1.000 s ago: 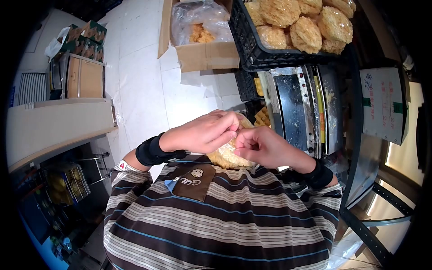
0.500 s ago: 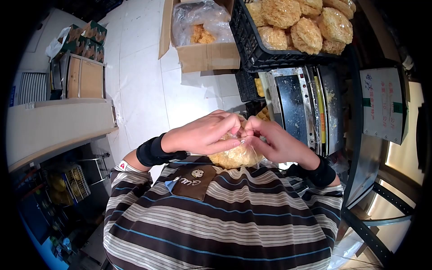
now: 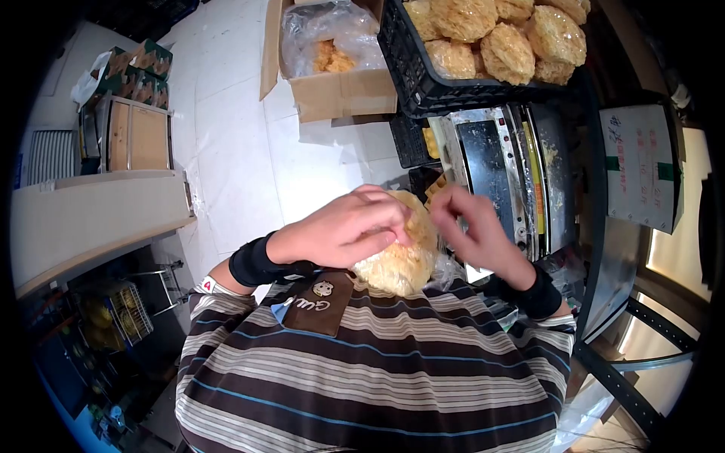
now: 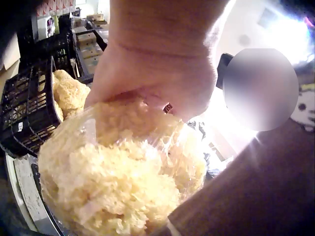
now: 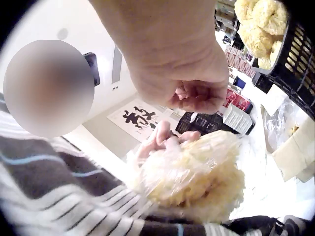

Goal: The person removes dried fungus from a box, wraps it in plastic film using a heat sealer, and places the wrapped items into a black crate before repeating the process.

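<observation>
A clear plastic bag of pale yellow, frilly dried fungus [image 3: 396, 270] rests against the front of the striped shirt. My left hand [image 3: 343, 230] grips its gathered top, thumb and fingers bunched on the plastic. In the left wrist view the full, rounded bag [image 4: 113, 182] bulges below that hand. My right hand [image 3: 476, 226] is raised to the right of the bag, apart from it. Its fingers are curled in, and the right wrist view shows nothing between them; there the right hand [image 5: 197, 88] hangs above the bag [image 5: 197, 182].
Ahead on the right, a black crate [image 3: 423, 102] holds several similar wrapped bags [image 3: 506, 53]. Beside it stands an open cardboard box [image 3: 343, 97] lined with plastic. A dark-fronted metal appliance [image 3: 487, 158] is close on the right, with a white carton [image 3: 642, 170] beyond.
My right hand has come away from the bag's top, moving right and slightly up. The left hand keeps its grip, and the bag now shows more fully, tilted differently.
</observation>
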